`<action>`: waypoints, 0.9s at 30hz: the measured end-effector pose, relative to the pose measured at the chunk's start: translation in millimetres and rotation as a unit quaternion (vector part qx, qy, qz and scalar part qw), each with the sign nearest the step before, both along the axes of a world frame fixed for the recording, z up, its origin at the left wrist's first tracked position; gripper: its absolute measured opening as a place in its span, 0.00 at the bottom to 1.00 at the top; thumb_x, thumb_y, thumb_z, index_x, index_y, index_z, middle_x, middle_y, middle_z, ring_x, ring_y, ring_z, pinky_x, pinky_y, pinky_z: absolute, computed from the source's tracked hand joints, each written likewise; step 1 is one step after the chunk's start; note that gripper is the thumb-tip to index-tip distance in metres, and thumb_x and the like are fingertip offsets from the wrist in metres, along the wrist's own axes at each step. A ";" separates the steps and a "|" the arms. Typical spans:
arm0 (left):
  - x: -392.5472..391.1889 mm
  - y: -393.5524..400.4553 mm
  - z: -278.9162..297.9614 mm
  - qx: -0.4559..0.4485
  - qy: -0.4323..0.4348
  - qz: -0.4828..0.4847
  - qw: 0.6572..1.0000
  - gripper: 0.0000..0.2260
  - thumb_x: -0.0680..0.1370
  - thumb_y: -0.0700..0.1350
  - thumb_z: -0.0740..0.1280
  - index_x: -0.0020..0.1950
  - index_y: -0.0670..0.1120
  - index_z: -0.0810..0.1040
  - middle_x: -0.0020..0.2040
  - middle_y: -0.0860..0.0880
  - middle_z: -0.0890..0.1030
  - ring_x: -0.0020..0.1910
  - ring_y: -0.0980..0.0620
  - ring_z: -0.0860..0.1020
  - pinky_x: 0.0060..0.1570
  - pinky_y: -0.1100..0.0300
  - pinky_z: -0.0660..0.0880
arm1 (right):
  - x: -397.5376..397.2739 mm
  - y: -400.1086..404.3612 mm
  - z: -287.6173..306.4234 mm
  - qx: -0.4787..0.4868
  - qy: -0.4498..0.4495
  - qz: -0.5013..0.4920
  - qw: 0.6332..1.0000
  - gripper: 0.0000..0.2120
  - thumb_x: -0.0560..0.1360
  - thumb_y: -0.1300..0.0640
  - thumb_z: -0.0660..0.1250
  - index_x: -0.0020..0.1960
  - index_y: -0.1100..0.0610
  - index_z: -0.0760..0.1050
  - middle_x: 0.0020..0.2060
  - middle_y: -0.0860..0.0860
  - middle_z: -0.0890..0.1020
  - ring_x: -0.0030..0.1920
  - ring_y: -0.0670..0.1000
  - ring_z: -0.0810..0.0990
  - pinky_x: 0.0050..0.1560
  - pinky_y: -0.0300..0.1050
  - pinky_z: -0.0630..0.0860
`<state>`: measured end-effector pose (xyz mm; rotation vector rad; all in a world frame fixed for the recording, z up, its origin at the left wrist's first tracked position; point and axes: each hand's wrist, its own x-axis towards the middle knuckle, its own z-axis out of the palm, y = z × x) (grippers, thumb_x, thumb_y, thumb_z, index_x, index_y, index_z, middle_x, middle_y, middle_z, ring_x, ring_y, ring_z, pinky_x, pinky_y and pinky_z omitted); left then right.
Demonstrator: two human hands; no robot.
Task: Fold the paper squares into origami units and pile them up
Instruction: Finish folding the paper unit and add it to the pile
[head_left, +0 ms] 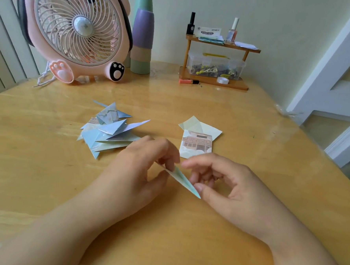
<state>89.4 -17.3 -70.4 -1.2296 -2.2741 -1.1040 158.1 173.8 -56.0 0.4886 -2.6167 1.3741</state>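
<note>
Your left hand (145, 167) pinches the upper end of a narrow folded paper unit (182, 180), and your right hand (222, 184) pinches its lower tip with the thumb (other fingers loosely curled). The unit is just above the surface (252, 120), in front of the pile of folded units (108, 130). The unfolded paper squares (198, 138) lie right of this pile.

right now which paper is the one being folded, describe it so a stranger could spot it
On the wooden table, look nearest the camera, between the two hands. The folded strip is pinched by the left hand and right hand; unlike the pile and flat squares, it's off the table.
</note>
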 end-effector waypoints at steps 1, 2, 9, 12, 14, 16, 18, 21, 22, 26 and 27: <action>-0.5 -0.5 0.0 -0.007 0.013 -0.006 1.000 0.11 0.68 0.40 0.63 0.44 0.55 0.72 0.42 0.58 0.75 0.43 0.58 0.73 0.44 0.66 0.70 | 0.0 -0.3 -0.5 0.005 0.007 0.001 1.000 0.20 0.70 0.64 0.65 0.53 0.42 0.77 0.42 0.46 0.79 0.42 0.47 0.75 0.46 0.40 0.73; -1.2 -1.5 0.0 -0.012 0.020 -0.012 1.000 0.08 0.69 0.42 0.61 0.43 0.55 0.74 0.42 0.58 0.75 0.42 0.57 0.73 0.43 0.63 0.71 | -0.1 -0.6 -0.8 0.013 0.012 0.002 1.000 0.19 0.70 0.64 0.65 0.52 0.42 0.78 0.41 0.46 0.79 0.42 0.48 0.75 0.46 0.39 0.73; -2.6 -5.6 -1.1 0.038 -0.018 0.016 0.999 0.07 0.70 0.41 0.66 0.40 0.54 0.76 0.47 0.58 0.71 0.46 0.58 0.75 0.42 0.69 0.70 | 0.9 -5.9 -5.7 0.066 0.002 0.023 0.998 0.13 0.71 0.61 0.65 0.46 0.44 0.78 0.42 0.45 0.74 0.43 0.48 0.75 0.44 0.35 0.72; -2.4 -5.0 -1.2 0.082 -0.046 0.034 0.995 0.09 0.69 0.40 0.67 0.39 0.55 0.78 0.46 0.57 0.70 0.47 0.58 0.73 0.44 0.73 0.68 | 1.3 -8.1 -7.3 0.062 0.019 0.027 0.998 0.12 0.70 0.63 0.65 0.44 0.45 0.78 0.40 0.45 0.75 0.40 0.49 0.75 0.42 0.35 0.72; -1.8 -3.7 0.1 0.113 -0.085 0.026 0.990 0.05 0.69 0.44 0.67 0.40 0.55 0.79 0.44 0.57 0.69 0.46 0.58 0.73 0.47 0.74 0.67 | 1.7 -8.2 -6.7 0.064 0.038 0.031 0.997 0.13 0.70 0.64 0.66 0.44 0.46 0.78 0.38 0.45 0.76 0.39 0.48 0.75 0.41 0.36 0.72; -1.4 -2.4 1.6 0.146 -0.143 0.010 0.979 0.05 0.69 0.49 0.65 0.41 0.55 0.80 0.45 0.57 0.70 0.45 0.57 0.73 0.48 0.71 0.69 | 2.1 -8.5 -5.8 0.057 0.069 0.022 0.996 0.12 0.70 0.63 0.67 0.44 0.46 0.79 0.38 0.42 0.77 0.37 0.45 0.76 0.40 0.32 0.70; 0.2 -2.3 3.8 0.178 -0.210 -0.013 0.961 0.08 0.69 0.51 0.63 0.42 0.57 0.81 0.47 0.57 0.71 0.48 0.60 0.74 0.49 0.67 0.72 | 2.2 -8.9 -5.0 0.034 0.110 -0.006 0.993 0.08 0.70 0.61 0.69 0.44 0.49 0.80 0.38 0.39 0.79 0.38 0.41 0.77 0.41 0.27 0.69; 5.4 -3.2 8.1 0.182 -0.286 -0.050 0.939 0.12 0.68 0.53 0.62 0.47 0.58 0.82 0.52 0.56 0.78 0.50 0.55 0.78 0.52 0.56 0.76 | 1.9 -9.0 -4.0 0.001 0.139 -0.048 0.989 0.07 0.70 0.55 0.68 0.46 0.48 0.82 0.41 0.38 0.82 0.40 0.42 0.79 0.44 0.27 0.71; 7.1 -2.8 8.8 0.172 -0.301 -0.060 0.936 0.13 0.68 0.53 0.62 0.49 0.58 0.81 0.50 0.52 0.81 0.48 0.53 0.80 0.52 0.54 0.76 | 1.8 -9.3 -4.0 -0.005 0.140 -0.053 0.989 0.08 0.70 0.54 0.67 0.47 0.48 0.82 0.41 0.39 0.82 0.40 0.42 0.80 0.44 0.27 0.71; 9.7 1.0 9.0 0.169 -0.345 -0.081 0.920 0.14 0.68 0.55 0.68 0.51 0.55 0.82 0.45 0.45 0.83 0.45 0.47 0.81 0.51 0.51 0.76 | 1.1 -11.6 -5.0 0.006 0.134 -0.047 0.990 0.10 0.70 0.55 0.67 0.50 0.47 0.80 0.43 0.38 0.82 0.40 0.40 0.80 0.44 0.25 0.70; 9.1 1.4 9.0 0.172 -0.353 -0.080 0.916 0.13 0.67 0.53 0.70 0.50 0.54 0.82 0.44 0.45 0.83 0.44 0.47 0.81 0.49 0.52 0.76 | 0.7 -11.8 -5.4 0.008 0.133 -0.045 0.990 0.10 0.70 0.55 0.67 0.50 0.47 0.80 0.43 0.37 0.82 0.40 0.40 0.80 0.44 0.25 0.70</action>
